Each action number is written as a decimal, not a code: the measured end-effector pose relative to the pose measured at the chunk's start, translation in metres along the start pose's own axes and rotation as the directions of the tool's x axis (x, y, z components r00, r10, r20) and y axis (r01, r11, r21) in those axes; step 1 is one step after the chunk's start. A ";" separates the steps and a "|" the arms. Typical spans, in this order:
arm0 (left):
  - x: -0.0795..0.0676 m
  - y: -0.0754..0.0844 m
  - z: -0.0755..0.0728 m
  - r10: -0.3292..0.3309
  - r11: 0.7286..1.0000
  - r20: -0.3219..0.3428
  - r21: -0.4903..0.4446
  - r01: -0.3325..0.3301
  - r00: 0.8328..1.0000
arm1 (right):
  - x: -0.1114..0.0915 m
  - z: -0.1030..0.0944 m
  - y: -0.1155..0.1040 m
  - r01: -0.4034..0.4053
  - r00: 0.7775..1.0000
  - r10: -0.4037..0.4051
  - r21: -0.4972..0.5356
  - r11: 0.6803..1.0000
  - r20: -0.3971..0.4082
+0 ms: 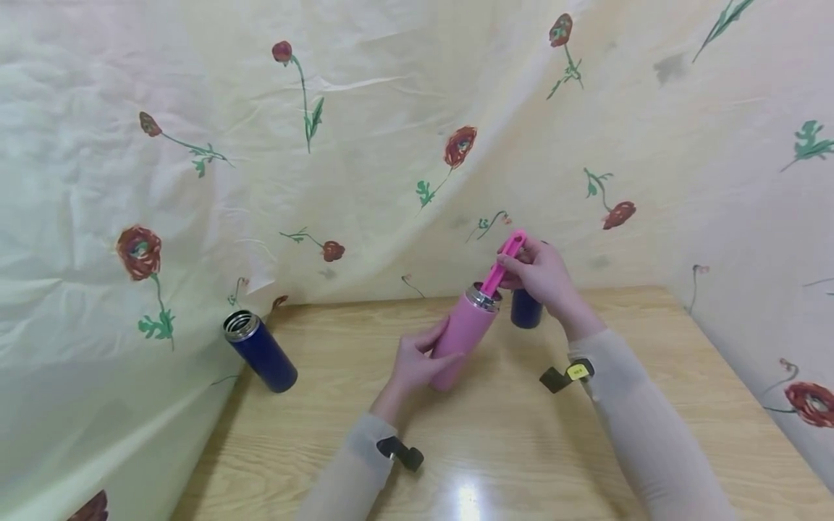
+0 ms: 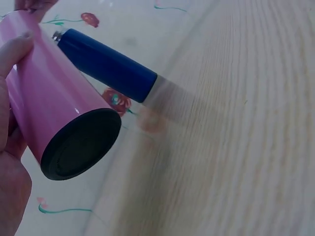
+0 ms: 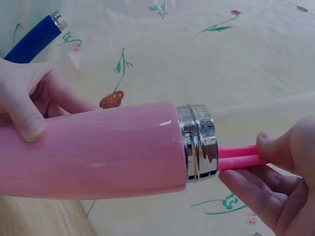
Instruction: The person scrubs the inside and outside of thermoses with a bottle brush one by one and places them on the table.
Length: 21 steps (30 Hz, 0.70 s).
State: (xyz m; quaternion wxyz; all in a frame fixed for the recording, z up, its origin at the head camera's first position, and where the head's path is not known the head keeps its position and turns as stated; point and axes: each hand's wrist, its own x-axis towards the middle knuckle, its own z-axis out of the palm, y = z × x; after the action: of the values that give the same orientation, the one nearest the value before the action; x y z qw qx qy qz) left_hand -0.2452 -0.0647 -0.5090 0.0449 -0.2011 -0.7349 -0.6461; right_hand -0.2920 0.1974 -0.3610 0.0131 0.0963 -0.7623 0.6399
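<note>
A pink thermos flask point(image 1: 465, 333) with a threaded metal neck is held tilted, its mouth up and to the right and its dark base point(image 2: 81, 147) facing the left wrist camera. My left hand point(image 1: 417, 362) grips the flask's body. Into its mouth goes a bright pink handle point(image 1: 504, 268) with a hole at its end. Between thumb and fingers, my right hand point(image 1: 541, 278) pinches this handle; whatever is at its other end is hidden inside the flask.
One dark blue thermos flask point(image 1: 263, 352) stands lidless at the left of the wooden table point(image 1: 326, 434). Another blue flask point(image 1: 525, 310) stands behind my right hand, partly covered by it. A flower-patterned cloth point(image 1: 378, 145) hangs behind and along the sides.
</note>
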 end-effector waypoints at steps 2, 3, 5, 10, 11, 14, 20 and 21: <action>-0.005 0.000 0.000 -0.007 1.000 0.004 -0.007 0.007 1.000 | -0.003 0.000 0.000 -0.017 1.000 0.017 0.003 1.000 0.014; -0.007 0.000 0.000 -0.008 1.000 0.005 -0.018 0.008 1.000 | -0.004 0.000 0.000 -0.024 1.000 0.023 0.005 1.000 0.021; -0.010 -0.001 0.001 0.005 0.999 0.005 -0.033 -0.005 1.000 | -0.005 0.000 0.001 -0.039 0.999 0.039 0.004 0.999 0.028; -0.015 -0.006 0.003 0.035 0.998 0.021 -0.044 -0.034 0.999 | -0.004 0.004 0.003 -0.082 0.997 0.082 -0.008 0.997 0.003; -0.016 -0.007 0.004 0.039 0.998 0.026 -0.044 -0.038 0.999 | -0.004 0.006 0.003 -0.091 0.996 0.091 -0.016 0.996 -0.010; -0.018 -0.013 0.007 0.059 0.997 0.036 -0.054 -0.057 0.998 | -0.004 0.013 -0.001 -0.103 0.994 0.099 -0.073 0.992 -0.051; -0.020 -0.016 0.014 0.068 0.993 0.019 -0.093 -0.066 0.997 | -0.003 0.025 -0.010 -0.094 0.993 0.078 -0.182 0.979 -0.094; -0.021 -0.015 0.015 0.056 0.994 0.011 -0.097 -0.055 0.998 | -0.003 0.026 -0.011 -0.092 0.993 0.076 -0.181 0.979 -0.095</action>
State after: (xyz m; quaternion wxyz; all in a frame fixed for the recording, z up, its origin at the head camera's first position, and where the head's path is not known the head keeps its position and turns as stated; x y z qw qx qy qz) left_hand -0.2284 -0.0562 -0.5319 0.0480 -0.2279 -0.6972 -0.6780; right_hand -0.2847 0.1706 -0.3559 0.0286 0.0341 -0.8204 0.5700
